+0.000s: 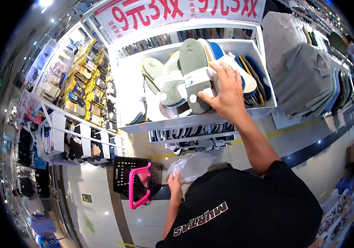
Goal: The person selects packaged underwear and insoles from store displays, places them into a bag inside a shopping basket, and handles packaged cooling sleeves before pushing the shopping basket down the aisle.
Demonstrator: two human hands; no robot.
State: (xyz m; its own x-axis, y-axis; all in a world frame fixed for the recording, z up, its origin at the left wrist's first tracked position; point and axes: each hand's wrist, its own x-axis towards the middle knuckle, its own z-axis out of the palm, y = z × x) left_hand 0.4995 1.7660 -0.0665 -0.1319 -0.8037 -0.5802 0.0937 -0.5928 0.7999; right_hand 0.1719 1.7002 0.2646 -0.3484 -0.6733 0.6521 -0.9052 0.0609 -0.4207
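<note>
My right hand [228,91] is over a white bin [132,70] of insoles, thumb and fingers spread apart. Its thumb rests at the lower edge of a grey-green insole [193,56] with a white paper band, and its fingertips lie on the banded insoles beside it. More grey-green insoles [172,89] lean to the left, while cream, blue and dark ones [249,82] stand to the right. Low in front of my body, my left hand [175,186] grips the edge of a clear plastic bag [194,165], which hangs crumpled.
A black shopping basket [123,175] with a pink handle [132,188] stands on the floor at left. Packaged goods fill a yellow rack [87,82] beyond it. Clothes [305,78] hang at right. A red-lettered sign [177,16] tops the bin.
</note>
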